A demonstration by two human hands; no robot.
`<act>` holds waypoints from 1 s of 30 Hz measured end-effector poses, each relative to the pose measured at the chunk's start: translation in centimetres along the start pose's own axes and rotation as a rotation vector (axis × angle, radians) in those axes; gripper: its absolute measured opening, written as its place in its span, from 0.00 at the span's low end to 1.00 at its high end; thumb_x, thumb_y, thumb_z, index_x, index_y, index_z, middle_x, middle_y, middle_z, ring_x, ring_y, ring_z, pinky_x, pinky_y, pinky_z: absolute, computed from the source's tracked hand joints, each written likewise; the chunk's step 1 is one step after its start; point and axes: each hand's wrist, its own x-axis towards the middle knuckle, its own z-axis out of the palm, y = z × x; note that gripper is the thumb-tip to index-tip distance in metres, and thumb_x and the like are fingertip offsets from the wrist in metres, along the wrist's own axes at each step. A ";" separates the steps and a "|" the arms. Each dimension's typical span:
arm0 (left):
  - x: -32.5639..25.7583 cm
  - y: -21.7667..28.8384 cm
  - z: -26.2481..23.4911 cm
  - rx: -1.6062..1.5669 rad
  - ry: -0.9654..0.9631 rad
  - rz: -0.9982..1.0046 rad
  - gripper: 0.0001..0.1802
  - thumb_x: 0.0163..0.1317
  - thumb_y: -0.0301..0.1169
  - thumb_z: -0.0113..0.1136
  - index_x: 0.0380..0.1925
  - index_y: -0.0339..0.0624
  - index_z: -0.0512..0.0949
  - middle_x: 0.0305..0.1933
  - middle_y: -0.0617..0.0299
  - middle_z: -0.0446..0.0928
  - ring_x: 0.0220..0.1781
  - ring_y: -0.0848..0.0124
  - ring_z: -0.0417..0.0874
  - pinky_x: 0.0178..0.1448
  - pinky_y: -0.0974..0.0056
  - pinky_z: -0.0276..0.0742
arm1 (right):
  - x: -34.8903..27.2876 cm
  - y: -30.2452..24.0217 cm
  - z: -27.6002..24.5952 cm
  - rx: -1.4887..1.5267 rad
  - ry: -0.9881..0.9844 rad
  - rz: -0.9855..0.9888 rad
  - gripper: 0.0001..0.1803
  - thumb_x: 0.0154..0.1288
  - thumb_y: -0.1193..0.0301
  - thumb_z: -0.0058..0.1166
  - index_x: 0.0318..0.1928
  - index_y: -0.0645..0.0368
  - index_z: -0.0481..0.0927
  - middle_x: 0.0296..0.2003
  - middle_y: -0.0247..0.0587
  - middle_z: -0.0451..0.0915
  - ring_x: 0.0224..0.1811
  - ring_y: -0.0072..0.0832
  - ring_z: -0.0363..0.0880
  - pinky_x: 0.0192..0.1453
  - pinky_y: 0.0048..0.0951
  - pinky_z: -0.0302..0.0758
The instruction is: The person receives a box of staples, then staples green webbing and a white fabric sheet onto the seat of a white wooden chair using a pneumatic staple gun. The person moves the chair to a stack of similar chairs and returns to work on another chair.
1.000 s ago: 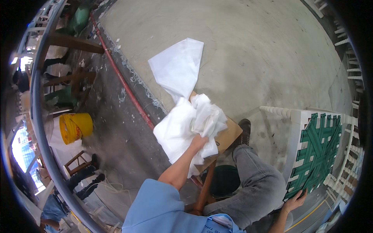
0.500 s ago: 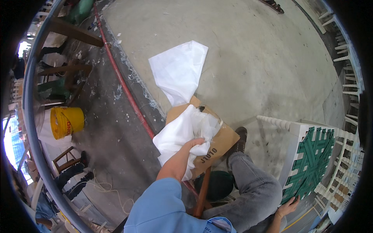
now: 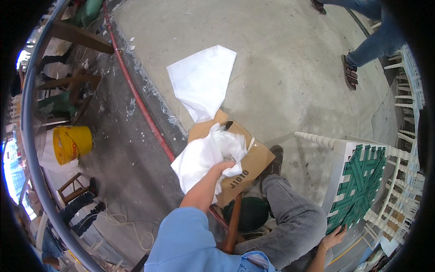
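Observation:
A cardboard box (image 3: 256,165) with open flaps stands just ahead of me, with a crumpled bundle of thin white sheeting (image 3: 195,158) bulging out of it. My left hand (image 3: 225,168) is closed on a bunch of this sheeting at the box's near side. One more flat white piece (image 3: 204,81) spreads from the far flap onto the floor. On my right, a white chair frame (image 3: 333,167) with a woven green webbing seat (image 3: 358,188) lies tipped on its side. My right hand (image 3: 333,238) grips the near edge of that chair, fingers partly hidden.
A red pipe (image 3: 136,90) runs along the floor to the left, beside scraps. Farther left are a yellow bucket (image 3: 73,143) and a blue-grey metal rail (image 3: 31,118). More white chair frames (image 3: 405,181) stack at the right. A person in jeans (image 3: 378,41) walks at the far right.
A walking person's legs have come into view at the far right. My left hand still holds the white sheeting, which has shifted slightly. My right hand stays at the chair's edge.

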 end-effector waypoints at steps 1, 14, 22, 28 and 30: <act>-0.1 -0.2 0.3 0.186 0.102 0.023 0.25 0.65 0.48 0.67 0.47 0.36 0.89 0.48 0.56 0.90 0.47 0.63 0.91 0.51 0.56 0.83 | -0.1 0.0 0.0 0.000 0.000 0.002 0.30 0.85 0.51 0.42 0.72 0.59 0.75 0.68 0.56 0.78 0.68 0.55 0.76 0.72 0.50 0.66; 0.9 12.5 -13.6 0.007 0.951 0.400 0.25 0.73 0.50 0.57 0.58 0.45 0.88 0.56 0.40 0.86 0.59 0.42 0.86 0.65 0.49 0.80 | -0.3 -0.1 -0.3 -0.054 -0.002 0.012 0.30 0.86 0.51 0.41 0.73 0.59 0.74 0.68 0.56 0.77 0.68 0.56 0.74 0.72 0.52 0.65; -2.9 17.6 -13.2 0.061 1.372 0.549 0.18 0.63 0.27 0.60 0.50 0.48 0.91 0.41 0.51 0.89 0.39 0.63 0.88 0.50 0.60 0.81 | -0.8 0.0 -0.9 -0.052 -0.010 0.069 0.30 0.86 0.51 0.41 0.73 0.60 0.74 0.68 0.58 0.77 0.69 0.57 0.70 0.73 0.53 0.65; -19.7 11.9 -8.5 0.515 1.234 0.937 0.23 0.60 0.15 0.50 0.51 0.39 0.87 0.41 0.51 0.87 0.32 0.65 0.80 0.42 0.62 0.77 | -0.8 2.4 -0.5 -0.007 0.001 0.083 0.29 0.85 0.51 0.43 0.74 0.55 0.74 0.69 0.54 0.78 0.70 0.53 0.71 0.76 0.48 0.60; -21.2 9.0 -4.8 0.555 1.043 0.624 0.28 0.58 0.14 0.49 0.56 0.40 0.85 0.46 0.48 0.87 0.41 0.56 0.87 0.51 0.57 0.82 | -1.1 2.6 -0.4 0.054 0.047 0.066 0.28 0.84 0.52 0.47 0.72 0.55 0.76 0.67 0.54 0.79 0.69 0.53 0.72 0.75 0.48 0.62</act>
